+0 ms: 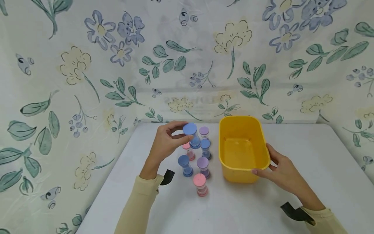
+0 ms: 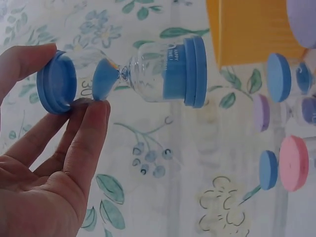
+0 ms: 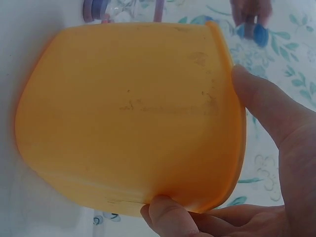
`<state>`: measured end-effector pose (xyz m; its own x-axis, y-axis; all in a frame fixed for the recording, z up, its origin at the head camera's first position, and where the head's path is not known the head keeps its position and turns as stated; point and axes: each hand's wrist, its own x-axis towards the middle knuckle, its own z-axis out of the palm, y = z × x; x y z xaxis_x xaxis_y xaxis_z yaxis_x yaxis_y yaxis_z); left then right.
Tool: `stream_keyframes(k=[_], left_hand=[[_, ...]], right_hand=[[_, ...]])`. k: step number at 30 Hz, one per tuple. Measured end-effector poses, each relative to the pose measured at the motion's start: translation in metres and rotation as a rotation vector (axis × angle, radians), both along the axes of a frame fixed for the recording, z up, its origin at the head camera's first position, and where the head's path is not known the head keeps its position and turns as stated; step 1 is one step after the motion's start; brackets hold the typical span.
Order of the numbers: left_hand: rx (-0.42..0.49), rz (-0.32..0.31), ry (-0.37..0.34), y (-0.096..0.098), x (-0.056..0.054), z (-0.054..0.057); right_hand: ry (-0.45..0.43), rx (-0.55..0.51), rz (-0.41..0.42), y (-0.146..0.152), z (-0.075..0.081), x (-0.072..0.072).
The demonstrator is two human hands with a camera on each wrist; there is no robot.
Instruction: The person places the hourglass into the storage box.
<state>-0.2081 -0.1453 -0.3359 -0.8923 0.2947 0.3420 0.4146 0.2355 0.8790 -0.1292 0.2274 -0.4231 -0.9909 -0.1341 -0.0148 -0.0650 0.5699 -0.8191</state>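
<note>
Head view: left grip (image 1: 167, 142) pinches blue hourglass (image 1: 192, 132).

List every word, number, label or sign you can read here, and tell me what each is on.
"30": on the glass of the blue hourglass in the left hand, sideways in the left wrist view.
"HAPPY TIME": in small white print near that same hourglass's other end; any marks beside it are too small to read.
Floral backdrop: faint lettering, too blurred to read.
Nothing else is legible.
</note>
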Motion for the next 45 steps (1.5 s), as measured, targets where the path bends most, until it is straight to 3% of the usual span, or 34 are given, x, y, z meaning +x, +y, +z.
stream_keyframes(k=[7,11,19,30,37,45], left_hand=[[0.005,-0.041,-0.049,0.018,-0.015,0.007],[-0.006,-0.034,-0.065,0.026,-0.024,0.009],[-0.038,-0.018,-0.058,0.036,-0.04,0.01],[-0.061,-0.071,-0.068,0.065,-0.061,0.015],[-0.105,-0.134,-0.084,0.084,-0.073,0.014],[-0.173,-0.14,-0.094,0.102,-0.082,0.005]], right_hand=[[-0.022,-0.011,-0.003,0.0,0.0,-0.001],[-0.019,-0.019,-0.002,0.001,-0.001,-0.002],[-0.018,-0.016,-0.004,0.001,-0.002,-0.001],[-0.01,-0.01,-0.006,0.0,0.002,0.0],[-0.001,-0.025,0.004,0.0,0.003,0.0],[0.004,-0.031,0.011,0.001,0.002,0.0]])
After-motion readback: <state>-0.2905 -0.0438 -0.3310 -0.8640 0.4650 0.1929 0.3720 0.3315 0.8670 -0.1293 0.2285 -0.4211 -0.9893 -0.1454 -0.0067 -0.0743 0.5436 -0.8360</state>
